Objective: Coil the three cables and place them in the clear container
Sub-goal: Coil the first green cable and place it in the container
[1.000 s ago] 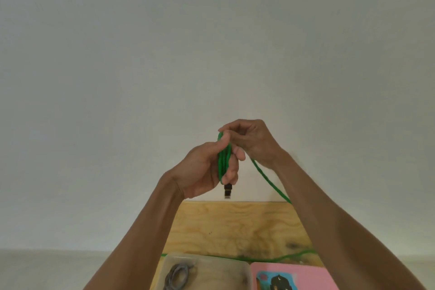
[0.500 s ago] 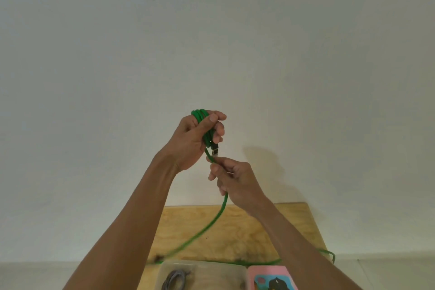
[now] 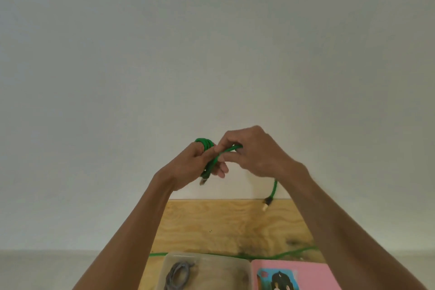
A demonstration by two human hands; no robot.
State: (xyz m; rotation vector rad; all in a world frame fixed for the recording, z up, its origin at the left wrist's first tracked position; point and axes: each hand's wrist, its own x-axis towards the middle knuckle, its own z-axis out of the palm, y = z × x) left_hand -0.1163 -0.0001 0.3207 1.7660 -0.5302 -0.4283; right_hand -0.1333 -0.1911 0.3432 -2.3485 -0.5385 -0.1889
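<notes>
In front of a plain white wall [image 3: 211,54], above the far edge of a plywood table [image 3: 223,223], both bare hands are raised and meet around a green cable [image 3: 211,162]. The left hand [image 3: 190,167] is closed around a bundle of green loops: the top of the coil arches out above its knuckles, and the rest runs down through the fist, with a dark connector end showing just below the fingers, blurred. The right hand [image 3: 254,150] sits just to the right of it, touching or nearly touching, and pinches a single strand of the same cable between thumb and fingertips; that strand runs leftward and down from the pinch into the coil held by the left hand. Below the right wrist a free tail of the cable hangs down beside the forearm, ending in a dark plug with a pale tip that dangles just over the table's back edge. Another length of green cable lies across the near part of the table, running left to right behind the clear container [image 3: 207,263]. Inside the container, at its left side, rests a coiled grey cable [image 3: 179,275]. Just right of the container, touching its wall, lies a pink box [image 3: 306,273] with a printed picture on its lid.
</notes>
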